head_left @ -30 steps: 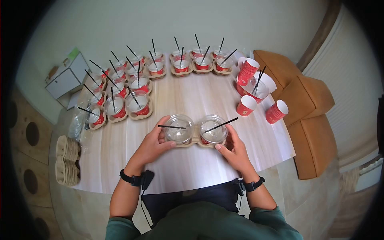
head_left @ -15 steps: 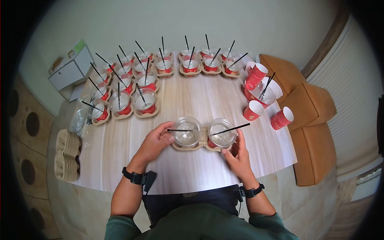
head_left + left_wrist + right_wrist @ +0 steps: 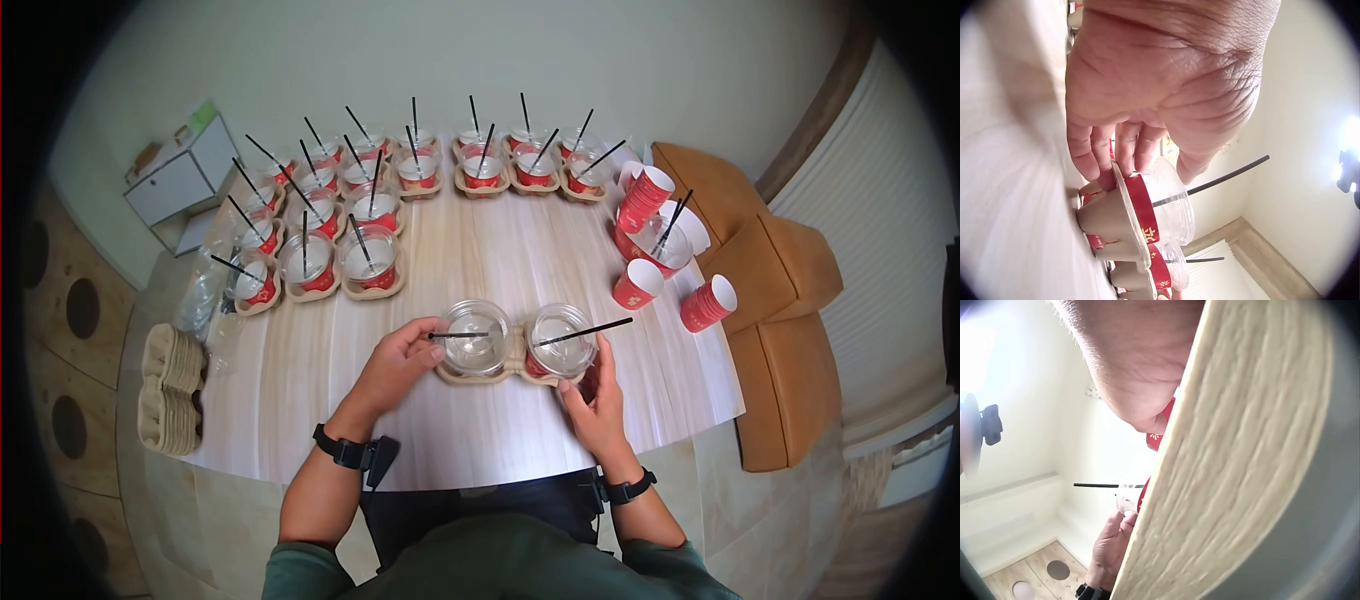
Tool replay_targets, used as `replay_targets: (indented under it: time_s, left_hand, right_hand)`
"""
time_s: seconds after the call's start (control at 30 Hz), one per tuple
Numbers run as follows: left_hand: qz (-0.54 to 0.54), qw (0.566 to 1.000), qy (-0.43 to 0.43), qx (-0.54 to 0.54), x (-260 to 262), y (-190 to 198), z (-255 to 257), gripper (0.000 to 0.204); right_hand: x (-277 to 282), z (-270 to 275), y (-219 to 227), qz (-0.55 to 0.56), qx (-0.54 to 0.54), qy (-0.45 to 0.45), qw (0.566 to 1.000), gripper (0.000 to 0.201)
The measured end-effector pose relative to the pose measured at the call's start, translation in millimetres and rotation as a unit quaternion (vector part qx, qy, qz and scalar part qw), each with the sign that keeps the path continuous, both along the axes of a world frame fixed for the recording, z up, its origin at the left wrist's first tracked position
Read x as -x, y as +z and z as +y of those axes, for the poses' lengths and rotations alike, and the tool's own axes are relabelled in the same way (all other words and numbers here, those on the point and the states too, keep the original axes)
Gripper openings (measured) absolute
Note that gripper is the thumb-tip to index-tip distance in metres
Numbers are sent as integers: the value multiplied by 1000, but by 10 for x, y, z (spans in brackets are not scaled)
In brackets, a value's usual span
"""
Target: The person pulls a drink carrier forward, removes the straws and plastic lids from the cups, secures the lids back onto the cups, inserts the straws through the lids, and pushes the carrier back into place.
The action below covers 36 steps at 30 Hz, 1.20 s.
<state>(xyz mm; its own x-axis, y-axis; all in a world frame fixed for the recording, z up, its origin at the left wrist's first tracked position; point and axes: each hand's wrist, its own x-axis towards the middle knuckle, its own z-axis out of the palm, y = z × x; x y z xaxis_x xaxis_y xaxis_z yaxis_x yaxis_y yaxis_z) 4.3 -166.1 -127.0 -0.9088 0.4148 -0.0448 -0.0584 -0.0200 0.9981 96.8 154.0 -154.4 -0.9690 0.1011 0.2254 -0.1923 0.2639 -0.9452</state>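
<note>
A brown pulp cup carrier [image 3: 515,362] stands on the table in front of me. It holds two red paper cups with clear domed lids, the left lid [image 3: 475,336] and the right lid [image 3: 562,340], each with a black straw. My left hand [image 3: 395,365] is at the carrier's left end; the left wrist view shows its fingers [image 3: 1105,178] over the carrier's rim and its thumb beside the lid. My right hand [image 3: 598,405] grips the right end, thumb at the front edge, other fingers partly hidden behind. In the right wrist view the table edge [image 3: 1222,437] covers most of the carrier.
Filled carriers [image 3: 370,285] with lidded cups line the table's left and back. Stacked empty carriers [image 3: 170,390] stand at the left edge. On the right are stacked red cups [image 3: 708,304], a single cup [image 3: 637,284] and a red bucket [image 3: 652,250] with straws. A brown sofa [image 3: 785,330] stands beyond.
My left thumb has drawn back from the carrier's front edge to the left lid's side. My right hand keeps its grip. The head view has shifted slightly; the carrier looks nearly still on the table.
</note>
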Motion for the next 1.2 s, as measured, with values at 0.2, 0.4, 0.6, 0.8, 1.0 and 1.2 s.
replay_targets:
  time_s: [0.2, 0.4, 0.6, 0.8, 1.0, 1.2]
  left_hand:
    - [5, 1000, -5, -2, -27, 56, 7, 42]
    - [6, 1000, -9, 23, -52, 117, -7, 40]
    - [5, 999, -6, 31, -67, 140, 13, 40]
    - [14, 999, -2, 39, -78, 163, 17, 40]
    - [15, 999, 12, 33, -103, 163, 53, 37]
    - [30, 998, 52, 26, -57, 81, 91, 34]
  right_hand:
    - [-7, -11, 1, 1, -6, -2, 1000, 87]
    - [1, -34, -22, 7, 2, -2, 1000, 86]
    - [-2, -37, 25, -2, 10, 0, 1000, 86]
    - [15, -4, 20, 4, 10, 15, 1000, 87]
    - [3, 116, 134, -26, 37, 38, 998, 89]
    - [-23, 50, 134, -38, 27, 32, 998, 89]
